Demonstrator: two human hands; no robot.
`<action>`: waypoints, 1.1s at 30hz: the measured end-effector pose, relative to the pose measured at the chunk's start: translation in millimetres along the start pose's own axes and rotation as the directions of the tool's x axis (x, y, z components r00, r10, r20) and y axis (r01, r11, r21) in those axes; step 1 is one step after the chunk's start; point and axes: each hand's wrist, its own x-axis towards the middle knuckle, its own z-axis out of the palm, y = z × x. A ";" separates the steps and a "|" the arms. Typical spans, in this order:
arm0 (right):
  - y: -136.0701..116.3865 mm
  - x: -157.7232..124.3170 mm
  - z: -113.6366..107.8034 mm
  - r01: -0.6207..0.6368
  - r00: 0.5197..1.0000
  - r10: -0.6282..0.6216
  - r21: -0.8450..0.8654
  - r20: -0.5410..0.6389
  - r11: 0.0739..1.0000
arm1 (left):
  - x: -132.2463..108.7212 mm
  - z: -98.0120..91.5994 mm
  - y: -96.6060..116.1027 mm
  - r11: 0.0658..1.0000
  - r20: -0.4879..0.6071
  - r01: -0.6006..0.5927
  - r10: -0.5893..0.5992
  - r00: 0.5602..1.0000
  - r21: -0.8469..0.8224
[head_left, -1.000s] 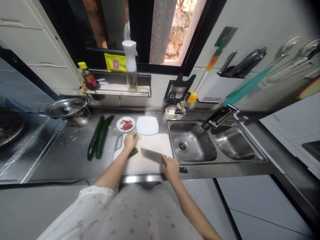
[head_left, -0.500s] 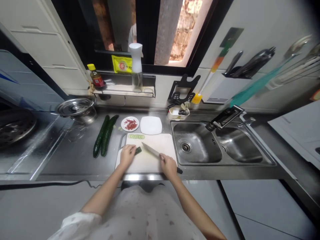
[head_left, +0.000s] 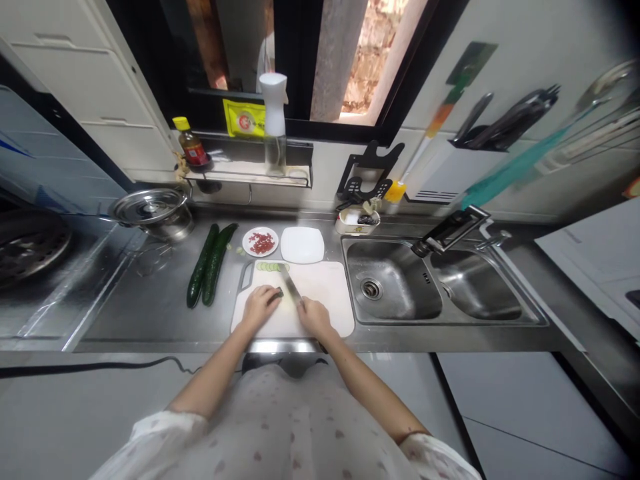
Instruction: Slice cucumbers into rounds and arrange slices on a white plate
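My left hand (head_left: 261,305) presses a short dark-green cucumber piece (head_left: 279,292) onto the white cutting board (head_left: 330,287), its fingers closed over most of it. In my right hand (head_left: 315,316) is a kitchen knife (head_left: 291,283), gripped by the handle. The blade slants away to the upper left, just right of the cucumber piece, with its tip near the slices. Pale green cucumber slices (head_left: 268,266) lie in an overlapping row along the board's far edge. Two whole cucumbers (head_left: 214,265) rest on the steel counter, left of the board.
Behind the board stand a plate of chopped red bits (head_left: 275,247) and a white square plate (head_left: 302,245). A double sink (head_left: 395,313) with a black faucet (head_left: 450,230) lies to the right. A lidded steel pot (head_left: 173,223) stands at the back left.
My right hand has moved left, bringing the knife beside the cucumber piece with its blade turned more steeply away from me. My left fingers now cover more of the piece.
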 end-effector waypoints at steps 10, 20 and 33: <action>-14.8 1.7 4.8 0.011 1.000 -0.010 -0.016 0.028 1.000 | 2.6 4.9 -4.8 0.999 -0.011 -0.026 0.027 1.000 0.021; -20.9 3.5 3.9 -0.003 0.998 0.003 0.005 0.069 1.000 | 1.9 9.3 -10.6 0.991 -0.093 -0.135 0.135 0.986 0.008; -21.2 5.9 7.5 0.016 0.998 -0.016 0.003 0.060 1.000 | 3.0 8.7 -8.9 0.990 -0.089 -0.141 0.141 0.986 0.007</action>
